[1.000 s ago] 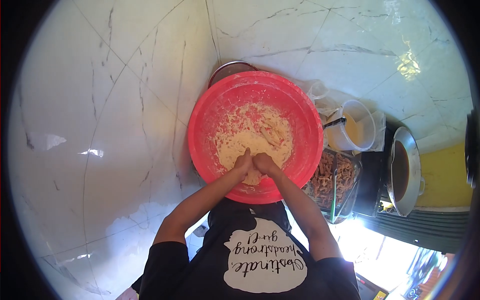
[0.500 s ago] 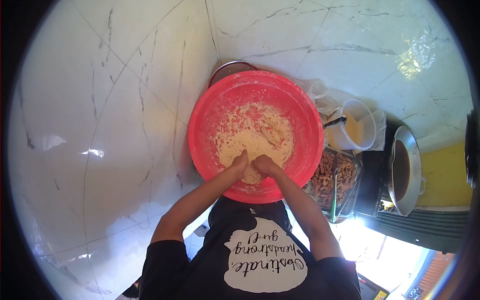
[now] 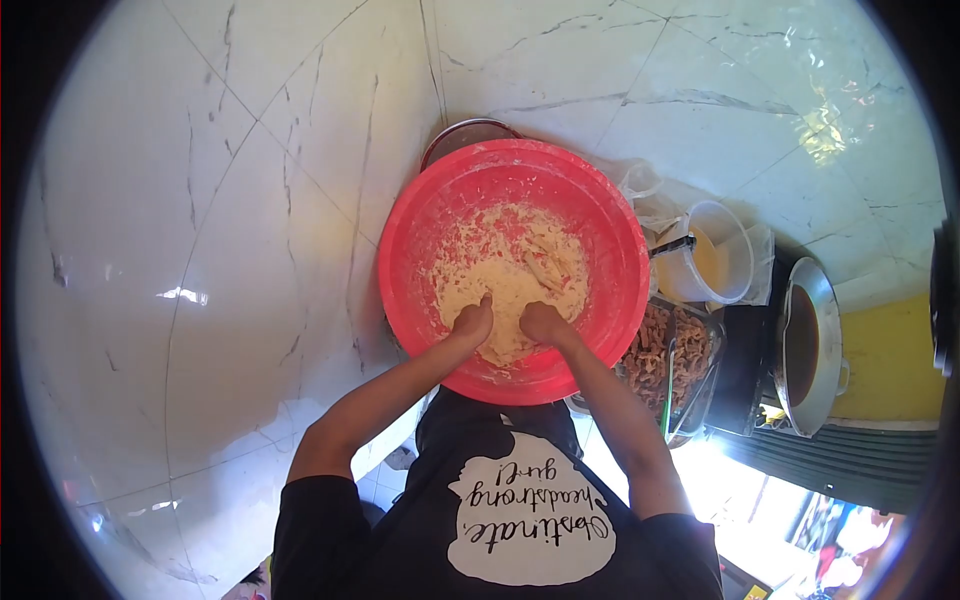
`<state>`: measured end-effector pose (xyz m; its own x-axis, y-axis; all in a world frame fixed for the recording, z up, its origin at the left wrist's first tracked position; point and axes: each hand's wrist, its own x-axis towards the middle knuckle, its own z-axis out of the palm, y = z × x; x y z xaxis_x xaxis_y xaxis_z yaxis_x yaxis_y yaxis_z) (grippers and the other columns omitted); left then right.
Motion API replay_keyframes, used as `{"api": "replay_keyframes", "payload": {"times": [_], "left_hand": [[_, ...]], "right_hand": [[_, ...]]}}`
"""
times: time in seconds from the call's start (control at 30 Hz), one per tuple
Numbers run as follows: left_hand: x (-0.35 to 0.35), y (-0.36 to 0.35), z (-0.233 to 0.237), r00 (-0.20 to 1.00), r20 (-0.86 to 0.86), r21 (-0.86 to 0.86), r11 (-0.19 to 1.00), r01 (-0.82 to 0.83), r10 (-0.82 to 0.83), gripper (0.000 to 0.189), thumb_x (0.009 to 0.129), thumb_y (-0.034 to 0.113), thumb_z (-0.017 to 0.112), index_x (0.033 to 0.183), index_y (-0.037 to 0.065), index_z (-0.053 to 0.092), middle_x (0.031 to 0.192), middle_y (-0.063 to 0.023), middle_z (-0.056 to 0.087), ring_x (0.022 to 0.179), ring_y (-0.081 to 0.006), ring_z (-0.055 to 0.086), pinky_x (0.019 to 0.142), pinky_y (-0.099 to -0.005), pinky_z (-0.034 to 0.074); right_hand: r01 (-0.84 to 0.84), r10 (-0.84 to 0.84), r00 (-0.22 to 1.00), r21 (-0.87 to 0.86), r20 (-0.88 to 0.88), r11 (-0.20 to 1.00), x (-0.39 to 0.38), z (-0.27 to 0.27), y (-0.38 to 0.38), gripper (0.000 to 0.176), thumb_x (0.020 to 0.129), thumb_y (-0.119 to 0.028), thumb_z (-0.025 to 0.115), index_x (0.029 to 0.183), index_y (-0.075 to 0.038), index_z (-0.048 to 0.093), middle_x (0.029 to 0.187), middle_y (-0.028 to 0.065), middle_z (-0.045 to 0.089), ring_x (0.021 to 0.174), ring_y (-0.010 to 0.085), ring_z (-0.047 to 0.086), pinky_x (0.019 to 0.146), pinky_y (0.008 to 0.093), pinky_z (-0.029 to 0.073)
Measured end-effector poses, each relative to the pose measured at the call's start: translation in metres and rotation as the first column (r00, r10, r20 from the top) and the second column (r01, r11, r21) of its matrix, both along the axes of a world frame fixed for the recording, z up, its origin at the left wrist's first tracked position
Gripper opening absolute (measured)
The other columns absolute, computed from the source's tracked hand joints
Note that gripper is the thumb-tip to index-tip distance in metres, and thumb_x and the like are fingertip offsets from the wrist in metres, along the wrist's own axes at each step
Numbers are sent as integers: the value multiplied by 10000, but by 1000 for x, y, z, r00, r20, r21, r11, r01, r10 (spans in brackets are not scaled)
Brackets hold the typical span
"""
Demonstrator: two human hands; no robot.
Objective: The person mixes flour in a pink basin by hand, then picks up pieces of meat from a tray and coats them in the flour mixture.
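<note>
Nearest the camera, a black shirt (image 3: 400, 545) is seen below the rim of the red basin (image 3: 405, 265). Inside the basin, the left hand (image 3: 472, 323) and the right hand (image 3: 543, 323) are set into the flour (image 3: 512, 298). The hands, almost touching one second earlier, have been moved apart; the flour between them is thereby exposed, and handling of it is judged to be in progress. Each grip is curled, the left thumb raised; the fingers are largely hidden, so whether anything is held cannot be told. Beyond the right hand, pale strips (image 3: 545, 268) are located on the flour, untouched. Outside the basin, at right, brown pieces (image 3: 655, 345), a bucket (image 3: 738, 262) and a pan (image 3: 829, 350) are positioned.
</note>
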<state>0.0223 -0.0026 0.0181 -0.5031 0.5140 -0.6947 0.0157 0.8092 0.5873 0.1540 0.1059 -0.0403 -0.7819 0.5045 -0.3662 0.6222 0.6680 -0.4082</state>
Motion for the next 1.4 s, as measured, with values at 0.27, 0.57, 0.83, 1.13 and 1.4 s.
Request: {"api": "replay_keyframes", "payload": {"times": [0.27,0.57,0.83,1.13,1.4], "left_hand": [[23,14,8,917,241,-11,946,-325,318,705,877,535,250,989,-82,571,1002,-256,570,957,-329,559,803,-389,437],[-4,3,-23,963,268,75,996,-48,27,770,866,587,196,1019,-71,566,1058,-241,558,955,-329,558,830,-397,409],[26,14,-4,911,320,9,961,-276,259,738,877,564,187,1075,-53,540,1113,-245,529,1036,-344,517,896,-401,369],[-19,-2,0,946,245,194,966,168,-214,765,872,581,155,829,-28,616,916,-203,613,932,-335,567,841,-417,394],[-28,3,-16,1000,26,162,987,-2,-2,717,879,555,178,958,-13,608,924,-193,610,935,-330,562,838,-414,396]], "right_hand": [[434,-554,829,-540,-74,721,-18,44,-21,260,777,-172,429,712,31,578,637,166,554,574,252,582,446,376,451],[-333,314,929,74,196,940,-1,31,18,211,706,-92,521,831,54,608,716,161,610,667,247,633,516,357,510],[557,-549,802,-627,237,544,-24,46,-17,309,790,-193,445,833,80,582,802,214,618,733,311,624,513,390,502],[292,-325,940,-250,-101,923,-29,57,5,306,770,-234,540,951,8,589,911,210,600,825,323,596,735,384,473],[-167,223,962,-304,160,938,-37,67,-45,461,686,-312,666,1047,-38,581,999,189,594,950,306,573,839,350,450]]}}
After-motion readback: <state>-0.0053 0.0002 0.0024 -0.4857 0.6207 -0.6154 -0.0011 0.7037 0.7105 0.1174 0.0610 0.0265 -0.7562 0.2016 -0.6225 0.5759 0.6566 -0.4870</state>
